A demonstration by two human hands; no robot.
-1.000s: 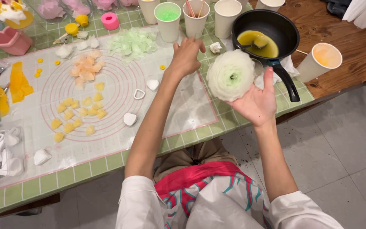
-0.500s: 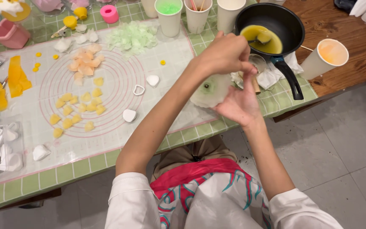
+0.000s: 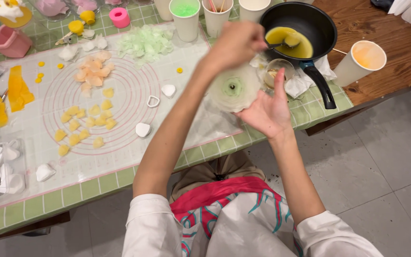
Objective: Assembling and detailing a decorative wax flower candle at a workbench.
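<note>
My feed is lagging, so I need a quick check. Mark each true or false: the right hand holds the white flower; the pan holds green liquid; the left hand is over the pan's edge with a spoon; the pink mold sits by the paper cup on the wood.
1. The right hand holds the white wax flower. True.
2. The black pan holds green liquid. False: the liquid is yellow; the green is in a paper cup.
3. The left hand is by the pan's edge with a spoon. True.
4. The pink mold sits on the wood. False: it stands on the green tiled table.
</note>
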